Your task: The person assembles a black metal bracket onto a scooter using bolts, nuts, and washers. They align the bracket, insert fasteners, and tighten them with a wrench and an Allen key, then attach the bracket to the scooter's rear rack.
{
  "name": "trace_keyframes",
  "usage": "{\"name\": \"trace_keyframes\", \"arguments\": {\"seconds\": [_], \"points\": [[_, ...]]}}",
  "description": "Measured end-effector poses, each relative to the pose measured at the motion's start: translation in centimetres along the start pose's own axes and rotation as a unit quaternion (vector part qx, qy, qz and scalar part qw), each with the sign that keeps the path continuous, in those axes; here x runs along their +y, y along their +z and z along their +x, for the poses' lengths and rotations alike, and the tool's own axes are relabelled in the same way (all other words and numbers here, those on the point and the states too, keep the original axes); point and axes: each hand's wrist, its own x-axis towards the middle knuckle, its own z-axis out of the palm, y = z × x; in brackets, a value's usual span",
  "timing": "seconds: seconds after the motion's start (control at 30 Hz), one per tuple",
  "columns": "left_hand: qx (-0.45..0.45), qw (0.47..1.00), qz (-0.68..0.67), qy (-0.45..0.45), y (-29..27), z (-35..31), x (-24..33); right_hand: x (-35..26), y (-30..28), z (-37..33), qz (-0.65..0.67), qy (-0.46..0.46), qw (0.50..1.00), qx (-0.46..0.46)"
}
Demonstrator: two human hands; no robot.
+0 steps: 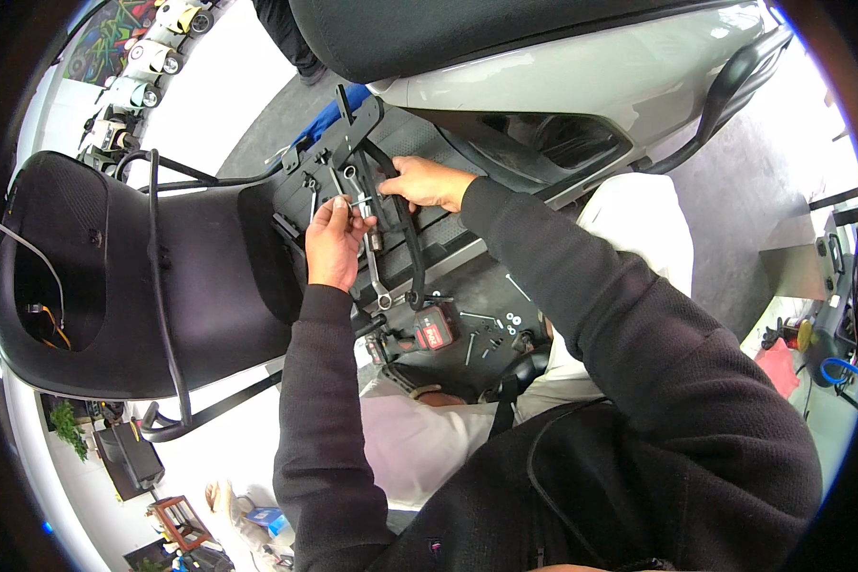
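My left hand [334, 250] is closed in a pinch on a small, thin metal piece [357, 202], perhaps a bolt; its exact kind is too small to tell. Close beside it, my right hand [431, 183] has its fingers closed around a black metal bracket [408, 234] with bent tubes and flat plates. The bracket lies on the grey ribbed footboard [429, 143] of a vehicle. Under and next to my hands are several metal tools, among them a wrench [377, 278] whose ring end points toward me.
To the left stands a black front panel [224, 257] with a tube bar [157, 276]. A black seat over a light grey body [534, 91] rises at the far right. On the floor nearby lie a power tool with a red battery [435, 328] and loose bolts and washers [494, 334].
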Motion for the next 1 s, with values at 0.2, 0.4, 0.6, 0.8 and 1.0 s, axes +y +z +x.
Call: {"name": "trace_keyframes", "arguments": {"seconds": [0.2,0.4,0.6,0.8,1.0], "points": [[0.013,1.0,0.02,0.013,0.2,-0.4,-0.3,0.4,1.5,0.3,-0.089,-0.063,0.99,0.09],[0.025,0.999,0.023,0.022,0.7,-0.5,-0.4,0.0,0.5,-0.3,0.042,0.019,0.999,0.01],[0.045,0.998,0.032,0.039,0.9,-0.4,-1.0,-0.2,2.1,-0.6,-0.118,-0.046,0.982,0.141],[0.067,0.997,0.021,0.038,0.9,-0.2,-2.0,-0.1,2.5,-1.0,-0.121,-0.077,0.959,0.242],[0.097,0.993,0.017,0.059,1.0,0.0,-3.2,-0.5,2.8,-7.7,-0.354,-0.218,0.888,0.197]]}}
